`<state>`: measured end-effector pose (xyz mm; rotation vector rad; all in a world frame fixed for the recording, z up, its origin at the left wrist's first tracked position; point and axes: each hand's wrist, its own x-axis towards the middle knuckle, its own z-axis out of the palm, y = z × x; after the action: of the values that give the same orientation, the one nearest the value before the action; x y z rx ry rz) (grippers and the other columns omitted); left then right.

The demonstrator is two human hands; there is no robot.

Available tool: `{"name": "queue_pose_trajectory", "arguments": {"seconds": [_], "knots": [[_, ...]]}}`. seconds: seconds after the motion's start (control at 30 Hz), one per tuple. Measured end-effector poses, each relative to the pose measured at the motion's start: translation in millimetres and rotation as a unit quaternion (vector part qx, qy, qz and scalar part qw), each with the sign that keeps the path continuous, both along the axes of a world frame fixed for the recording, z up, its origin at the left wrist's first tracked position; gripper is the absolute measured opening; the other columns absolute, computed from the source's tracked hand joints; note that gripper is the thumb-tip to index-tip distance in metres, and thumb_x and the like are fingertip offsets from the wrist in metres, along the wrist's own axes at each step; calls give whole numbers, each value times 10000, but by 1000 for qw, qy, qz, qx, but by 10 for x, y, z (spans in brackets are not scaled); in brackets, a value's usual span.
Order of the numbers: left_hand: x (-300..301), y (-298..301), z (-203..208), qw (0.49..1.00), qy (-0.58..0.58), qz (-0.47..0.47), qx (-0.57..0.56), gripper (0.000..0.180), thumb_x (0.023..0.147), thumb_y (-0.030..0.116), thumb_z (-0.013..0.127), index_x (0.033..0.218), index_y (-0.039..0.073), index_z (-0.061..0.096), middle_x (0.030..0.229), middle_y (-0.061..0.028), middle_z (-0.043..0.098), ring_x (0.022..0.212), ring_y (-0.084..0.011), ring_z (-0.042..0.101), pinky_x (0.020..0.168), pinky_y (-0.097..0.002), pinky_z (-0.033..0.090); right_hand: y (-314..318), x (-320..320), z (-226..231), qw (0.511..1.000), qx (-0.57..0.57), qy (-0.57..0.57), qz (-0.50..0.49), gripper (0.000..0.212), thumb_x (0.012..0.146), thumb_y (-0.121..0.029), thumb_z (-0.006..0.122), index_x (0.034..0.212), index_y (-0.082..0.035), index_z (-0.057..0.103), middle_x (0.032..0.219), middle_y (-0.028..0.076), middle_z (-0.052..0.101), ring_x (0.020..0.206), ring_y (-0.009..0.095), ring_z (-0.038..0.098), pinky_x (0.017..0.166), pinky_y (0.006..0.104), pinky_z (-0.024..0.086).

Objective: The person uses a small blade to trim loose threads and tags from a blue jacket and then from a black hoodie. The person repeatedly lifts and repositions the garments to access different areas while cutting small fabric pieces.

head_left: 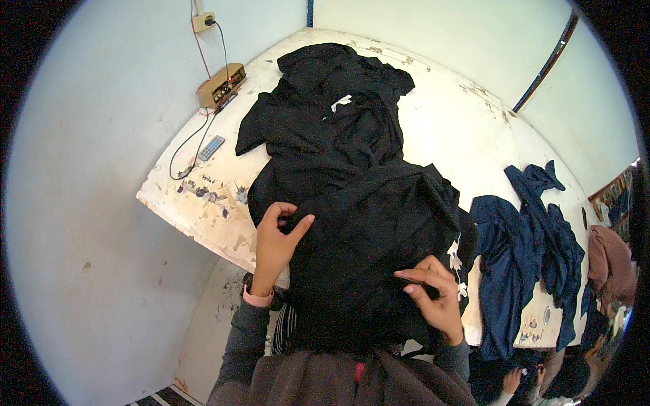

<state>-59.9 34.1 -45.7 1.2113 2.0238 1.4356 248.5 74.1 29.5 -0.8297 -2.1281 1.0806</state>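
Note:
A large black garment lies spread over the near part of the white table, its lower end hanging toward my body. At its left edge, my left hand has its fingers curled into the cloth, with the thumb resting on top. My right hand is above the garment's right side. Between its thumb and fingers it pinches a small, slim dark tool, whose exact kind is hard to make out. White tags show along the garment's right edge, near the right hand.
More black garments are heaped farther back on the table. Dark blue garments lie at the right. A brown radio-like box, its cables and a remote control sit by the left wall. Another person's hand appears lower right.

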Motion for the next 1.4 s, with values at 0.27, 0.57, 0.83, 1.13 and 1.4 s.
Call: {"name": "queue_pose_trajectory", "arguments": {"seconds": [0.27,0.57,0.83,1.13,1.4], "knots": [[441,-271,340,888,-436,-115,87,409,928,61,719,1322,-9,631,1173,-82,694,1026,-127,644,940,-258,505,-180,-434,-224,991,-79,72,-77,342,873,-107,790,1158,-12,626,895,51,660,804,106,608,710,263,498],[653,-429,351,852,-493,-147,102,401,942,48,695,1331,-15,623,1202,-103,701,1058,-153,664,960,-291,524,-129,-779,-128,991,30,91,-99,234,862,-94,794,1032,2,665,880,101,715,769,162,688,695,279,525],[760,-461,359,834,-516,-173,94,381,947,36,688,1317,-29,625,1211,-108,701,1090,-151,657,996,-299,506,-56,-774,-127,970,198,62,-124,183,839,-156,806,963,-62,708,816,86,726,618,239,648,572,336,475],[824,-474,368,979,-115,-68,156,249,835,-29,781,1075,31,755,1004,-62,708,872,-137,672,766,-274,545,-59,-738,-203,971,177,105,-117,186,856,-127,792,983,-40,688,819,94,723,614,200,644,578,318,483],[805,-495,194,860,340,-120,362,206,707,73,839,901,119,787,1001,-22,720,854,-193,700,663,-280,549,-169,-440,-303,914,-306,268,6,385,873,12,762,1145,-60,500,969,25,636,893,56,608,720,192,471]]}}
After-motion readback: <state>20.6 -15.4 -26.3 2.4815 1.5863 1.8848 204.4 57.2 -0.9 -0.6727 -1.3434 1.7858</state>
